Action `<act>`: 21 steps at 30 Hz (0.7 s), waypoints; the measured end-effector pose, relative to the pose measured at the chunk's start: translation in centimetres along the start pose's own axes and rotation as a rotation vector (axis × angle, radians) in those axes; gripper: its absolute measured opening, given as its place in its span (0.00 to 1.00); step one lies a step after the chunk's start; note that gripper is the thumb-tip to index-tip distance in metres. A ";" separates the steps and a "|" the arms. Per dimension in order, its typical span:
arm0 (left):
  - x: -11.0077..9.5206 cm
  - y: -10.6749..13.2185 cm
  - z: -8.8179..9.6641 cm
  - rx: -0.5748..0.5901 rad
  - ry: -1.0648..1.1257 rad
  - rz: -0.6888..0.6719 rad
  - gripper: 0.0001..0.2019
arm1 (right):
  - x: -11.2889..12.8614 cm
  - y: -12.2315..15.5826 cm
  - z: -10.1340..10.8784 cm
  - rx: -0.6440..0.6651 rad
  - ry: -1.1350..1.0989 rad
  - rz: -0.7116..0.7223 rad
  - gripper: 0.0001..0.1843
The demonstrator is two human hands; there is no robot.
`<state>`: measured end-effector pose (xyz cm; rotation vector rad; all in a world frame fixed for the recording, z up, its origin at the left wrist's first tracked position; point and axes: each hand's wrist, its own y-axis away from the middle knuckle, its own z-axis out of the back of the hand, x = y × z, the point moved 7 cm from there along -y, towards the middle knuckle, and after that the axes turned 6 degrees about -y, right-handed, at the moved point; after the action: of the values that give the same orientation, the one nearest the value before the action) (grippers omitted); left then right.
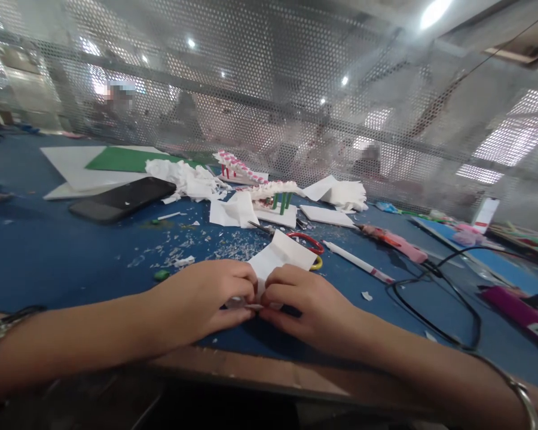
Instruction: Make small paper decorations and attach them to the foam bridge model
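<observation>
Between my two hands is a piece of white paper [283, 255], its near edge pinched and seemingly rolled or folded, its far part standing up. My left hand [210, 292] grips it from the left with thumb and fingers. From the right, my right hand [302, 298] pinches the same edge, fingertips almost meeting the left ones. Just behind the paper lie scissors [307, 240] with red and yellow handles, partly covered by it. A white marker [357, 261] rests to the right. Farther back stands a white model [271, 191] on green posts.
A black phone [123, 200] lies at left, near green sheet [116, 160] and crumpled white paper [183, 176]. A pink glue gun [394, 242] trails a black cable [477, 316] on the right. A purple power strip [520, 310] sits far right. Perforated metal panel [269, 89] borders the back.
</observation>
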<state>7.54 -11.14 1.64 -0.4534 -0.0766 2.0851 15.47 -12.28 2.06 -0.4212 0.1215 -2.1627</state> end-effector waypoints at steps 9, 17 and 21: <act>1.3 0.6 0.5 -0.113 -0.028 0.136 0.09 | -1.1 -0.8 -0.7 0.024 -0.086 -0.080 0.09; 1.0 0.0 0.2 -0.062 -0.194 0.172 0.08 | -1.0 -1.1 -0.6 -0.002 -0.073 -0.103 0.08; 1.0 -0.1 0.4 -0.043 -0.232 0.187 0.07 | -1.2 -1.0 -0.7 -0.007 -0.084 -0.109 0.08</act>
<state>7.02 -10.22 1.76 -0.2494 -0.2235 2.3179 15.08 -10.78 1.39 -0.5334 0.0602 -2.2484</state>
